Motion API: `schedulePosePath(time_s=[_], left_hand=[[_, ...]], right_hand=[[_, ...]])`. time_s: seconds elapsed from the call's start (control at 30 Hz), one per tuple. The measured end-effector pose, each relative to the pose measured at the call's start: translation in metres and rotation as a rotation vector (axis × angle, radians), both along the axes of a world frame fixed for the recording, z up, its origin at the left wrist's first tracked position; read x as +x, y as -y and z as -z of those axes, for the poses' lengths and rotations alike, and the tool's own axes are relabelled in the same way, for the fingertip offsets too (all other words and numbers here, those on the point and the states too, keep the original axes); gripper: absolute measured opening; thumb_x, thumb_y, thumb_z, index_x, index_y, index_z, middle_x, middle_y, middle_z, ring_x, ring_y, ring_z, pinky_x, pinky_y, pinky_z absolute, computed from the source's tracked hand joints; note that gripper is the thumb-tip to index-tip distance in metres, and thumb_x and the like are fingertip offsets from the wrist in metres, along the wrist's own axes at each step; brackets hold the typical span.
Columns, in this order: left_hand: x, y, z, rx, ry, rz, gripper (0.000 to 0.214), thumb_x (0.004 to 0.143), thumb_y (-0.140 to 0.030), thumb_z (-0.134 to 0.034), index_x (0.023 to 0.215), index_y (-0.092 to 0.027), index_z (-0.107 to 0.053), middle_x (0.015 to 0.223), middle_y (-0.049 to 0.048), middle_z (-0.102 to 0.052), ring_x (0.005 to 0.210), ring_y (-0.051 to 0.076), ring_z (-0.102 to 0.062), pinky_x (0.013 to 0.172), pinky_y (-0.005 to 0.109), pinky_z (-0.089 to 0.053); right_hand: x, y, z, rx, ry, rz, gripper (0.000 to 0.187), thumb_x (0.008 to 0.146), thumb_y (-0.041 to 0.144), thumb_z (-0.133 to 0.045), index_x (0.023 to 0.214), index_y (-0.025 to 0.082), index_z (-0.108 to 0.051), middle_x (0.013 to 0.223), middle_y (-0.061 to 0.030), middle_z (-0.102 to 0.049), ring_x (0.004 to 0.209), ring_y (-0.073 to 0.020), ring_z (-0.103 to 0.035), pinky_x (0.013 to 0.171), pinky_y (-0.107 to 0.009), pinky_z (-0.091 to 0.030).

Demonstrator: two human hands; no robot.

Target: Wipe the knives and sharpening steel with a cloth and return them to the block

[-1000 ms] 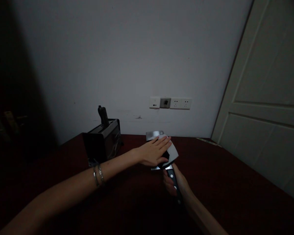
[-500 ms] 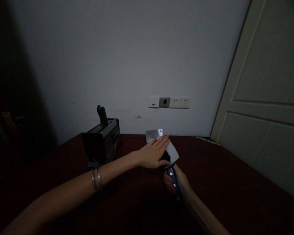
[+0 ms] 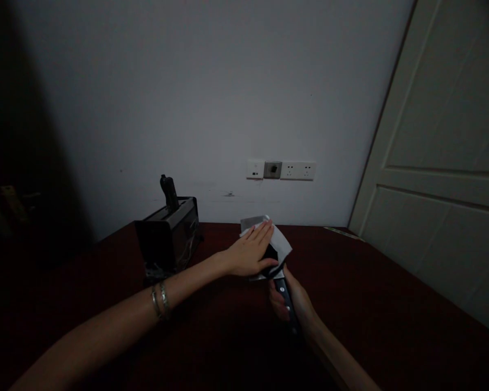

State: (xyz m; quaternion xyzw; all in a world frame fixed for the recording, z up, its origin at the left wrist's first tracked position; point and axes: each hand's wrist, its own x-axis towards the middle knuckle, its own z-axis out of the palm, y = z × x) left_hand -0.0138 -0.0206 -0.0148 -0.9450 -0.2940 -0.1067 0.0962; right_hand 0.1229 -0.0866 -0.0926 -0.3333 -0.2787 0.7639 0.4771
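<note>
Beyond the left forearm (image 3: 191,286) stands a dark slotted holder (image 3: 183,222); rightward the table (image 3: 338,277) continues to its slanting edge; marks on the wall sockets (image 3: 298,171) are too small for reading; over the table, the right hand (image 3: 296,301) has fingers closed around the handle of the cleaver (image 3: 284,298); the left hand (image 3: 248,256) lies flat, fingers together, on a white cloth (image 3: 282,245) covering part of the blade (image 3: 249,222).

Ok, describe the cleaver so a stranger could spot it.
Find the dark red table, then the slotted holder. Right of it, the right hand grips the cleaver by its riveted handle, blade partly under a white cloth. Being held sets it apart from the holder's protruding handle.
</note>
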Motion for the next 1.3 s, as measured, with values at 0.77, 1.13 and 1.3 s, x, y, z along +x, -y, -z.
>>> schedulePosePath(time_s=[0.77,1.13,1.3], left_hand=[[-0.025,-0.088,-0.01,-0.364,1.079,-0.265,0.032,0.086,-0.033,-0.04,0.094,-0.011,-0.061,0.094,0.0079,-0.066,0.087,0.018,-0.059,0.079,0.026,-0.043],[-0.043,-0.061,0.077,-0.488,0.907,-0.568,0.031,0.083,-0.03,-0.044,0.101,-0.009,-0.06,0.108,0.0178,-0.061,0.101,0.026,-0.057,0.089,0.034,-0.039],[-0.027,-0.035,0.106,-0.563,0.625,-0.513,0.049,0.084,-0.035,-0.039,0.122,-0.006,-0.044,0.135,0.0211,-0.038,0.127,0.027,-0.033,0.102,0.036,-0.025]], right_hand=[[0.002,0.004,-0.01,0.124,0.131,0.028,0.055,0.079,0.065,-0.034,0.053,0.018,-0.045,0.03,0.0068,-0.035,0.02,-0.0046,-0.027,0.021,-0.015,-0.02],[0.009,-0.005,-0.008,0.238,0.28,0.235,0.055,0.074,0.068,-0.037,0.056,0.017,-0.046,0.033,0.0056,-0.041,0.022,-0.0057,-0.033,0.023,-0.016,-0.023],[0.011,-0.005,-0.008,0.288,0.322,0.278,0.055,0.076,0.066,-0.038,0.056,0.016,-0.048,0.034,0.0041,-0.044,0.024,-0.0065,-0.038,0.024,-0.017,-0.026]])
